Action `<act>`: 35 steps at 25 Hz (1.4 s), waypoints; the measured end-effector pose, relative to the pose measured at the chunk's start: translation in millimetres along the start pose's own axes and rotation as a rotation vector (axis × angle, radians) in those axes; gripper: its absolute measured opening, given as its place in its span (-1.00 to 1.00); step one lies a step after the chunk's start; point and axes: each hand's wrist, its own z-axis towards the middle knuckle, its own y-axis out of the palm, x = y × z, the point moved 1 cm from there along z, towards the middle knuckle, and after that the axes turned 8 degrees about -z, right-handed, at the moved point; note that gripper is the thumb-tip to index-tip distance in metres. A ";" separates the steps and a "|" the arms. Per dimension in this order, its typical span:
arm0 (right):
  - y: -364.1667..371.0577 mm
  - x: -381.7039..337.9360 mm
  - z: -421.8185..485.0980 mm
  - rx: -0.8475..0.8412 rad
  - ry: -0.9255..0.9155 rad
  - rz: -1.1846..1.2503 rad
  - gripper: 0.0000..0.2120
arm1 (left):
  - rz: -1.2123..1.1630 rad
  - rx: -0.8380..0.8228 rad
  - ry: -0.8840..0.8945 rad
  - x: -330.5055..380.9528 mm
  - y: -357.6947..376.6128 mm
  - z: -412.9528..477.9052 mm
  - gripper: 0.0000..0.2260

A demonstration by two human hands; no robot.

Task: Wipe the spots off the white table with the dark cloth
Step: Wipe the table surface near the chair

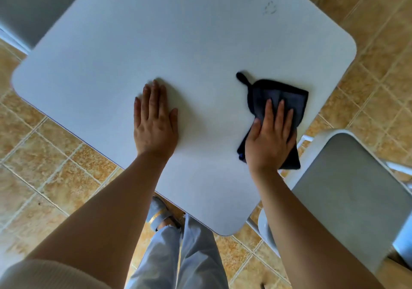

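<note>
So the dark cloth (281, 101) is flat on the white counter (156, 43), pinned under the right hand (270, 137), whose fingers are spread and pressing down, not gripping. The left hand (155, 121) lies open, palm down on bare counter, well apart from the cloth. Faint grey spots (270, 8) sit near the far edge, well beyond the cloth. A grey chair (356, 190) stands just beside the right edge. The cloth's near end hangs over the counter edge, partly hidden by the hand.

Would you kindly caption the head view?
Right hand presses dark cloth on white table; left hand lies flat.
</note>
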 end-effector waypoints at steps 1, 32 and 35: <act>3.1 -12.1 17.2 0.004 0.026 0.016 -0.54 | -0.002 0.003 -0.015 3.2 0.8 2.1 -0.49; 5.4 18.4 107.0 -0.009 -0.188 -0.018 -0.56 | -0.004 -0.034 0.058 100.8 42.9 118.0 -0.50; 7.4 56.2 139.0 -0.048 0.020 -0.048 -0.54 | 0.003 -0.041 0.061 101.2 43.9 119.1 -0.50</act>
